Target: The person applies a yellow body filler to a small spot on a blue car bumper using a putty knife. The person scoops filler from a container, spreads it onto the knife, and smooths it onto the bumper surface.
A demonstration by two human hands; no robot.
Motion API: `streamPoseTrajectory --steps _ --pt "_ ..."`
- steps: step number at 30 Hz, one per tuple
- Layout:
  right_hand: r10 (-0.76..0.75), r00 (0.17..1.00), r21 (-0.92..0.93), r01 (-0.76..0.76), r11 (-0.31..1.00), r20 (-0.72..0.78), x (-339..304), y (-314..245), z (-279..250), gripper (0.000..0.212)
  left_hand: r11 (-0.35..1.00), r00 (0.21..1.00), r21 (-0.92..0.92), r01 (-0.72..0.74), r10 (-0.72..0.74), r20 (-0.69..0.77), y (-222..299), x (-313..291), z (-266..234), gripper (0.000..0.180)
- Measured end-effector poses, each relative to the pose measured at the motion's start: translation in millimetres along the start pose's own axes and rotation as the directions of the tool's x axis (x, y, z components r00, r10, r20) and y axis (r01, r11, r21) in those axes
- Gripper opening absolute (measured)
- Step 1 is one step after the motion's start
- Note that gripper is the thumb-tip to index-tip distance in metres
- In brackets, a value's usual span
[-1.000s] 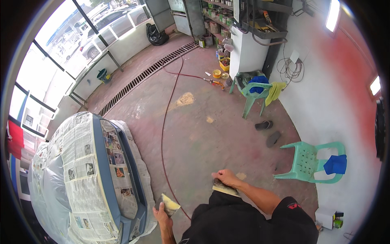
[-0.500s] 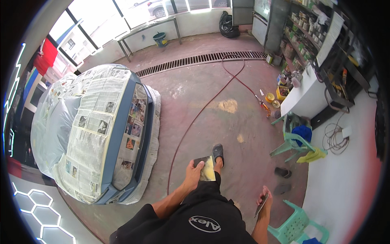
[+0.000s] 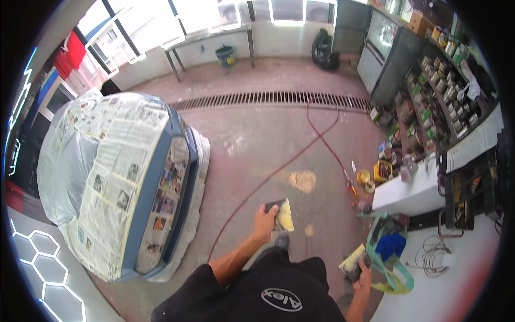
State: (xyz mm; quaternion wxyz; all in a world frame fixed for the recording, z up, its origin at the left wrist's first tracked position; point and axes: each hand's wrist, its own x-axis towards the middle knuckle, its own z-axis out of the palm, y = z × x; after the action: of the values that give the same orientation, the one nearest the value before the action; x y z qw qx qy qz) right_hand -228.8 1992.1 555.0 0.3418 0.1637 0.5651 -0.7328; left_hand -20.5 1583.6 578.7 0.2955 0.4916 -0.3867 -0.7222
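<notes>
My left hand [image 3: 263,224] grips a dark, flat square putty spreader [image 3: 285,216] by its left side, thumb on top. Yellow putty is smeared over its face. On the right, my right hand [image 3: 364,277] is closed round a second flat spreader [image 3: 352,258], dark near the fingers and pale yellow along its far edge. The two spreaders are held well apart over the floor. To the left stands a car [image 3: 115,161] masked with newspaper and clear plastic film, its blue-grey front end partly bare.
A red air hose [image 3: 268,181] snakes across the floor past a floor grate [image 3: 241,99]. A green plastic chair [image 3: 375,241] with a blue cloth stands close to my right hand. Shelves of cans [image 3: 440,91] line the right wall. A bucket [image 3: 225,55] sits by the far table.
My right hand has risen and turned, so its spreader now shows its flat face. My left hand has shifted slightly right. The view has swung, and I have moved forward.
</notes>
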Motion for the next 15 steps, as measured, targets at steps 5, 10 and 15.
streamPoseTrajectory --steps 5,10,15 --pt "-0.065 0.996 0.063 0.069 0.996 -0.056 84 -79 56 0.046 0.993 0.999 -0.114 0.021 -0.025 -0.031 24 79 71 0.026" --pt "-0.056 0.998 0.088 0.059 0.994 -0.029 210 -135 67 0.046 0.988 0.997 -0.153 0.03 -0.04 -0.059 21 133 135 0.028" --pt "-0.048 0.995 -0.051 0.052 0.997 0.087 340 -193 83 0.04 0.995 0.989 -0.1 0.017 -0.031 -0.146 -8 177 209 0.028"
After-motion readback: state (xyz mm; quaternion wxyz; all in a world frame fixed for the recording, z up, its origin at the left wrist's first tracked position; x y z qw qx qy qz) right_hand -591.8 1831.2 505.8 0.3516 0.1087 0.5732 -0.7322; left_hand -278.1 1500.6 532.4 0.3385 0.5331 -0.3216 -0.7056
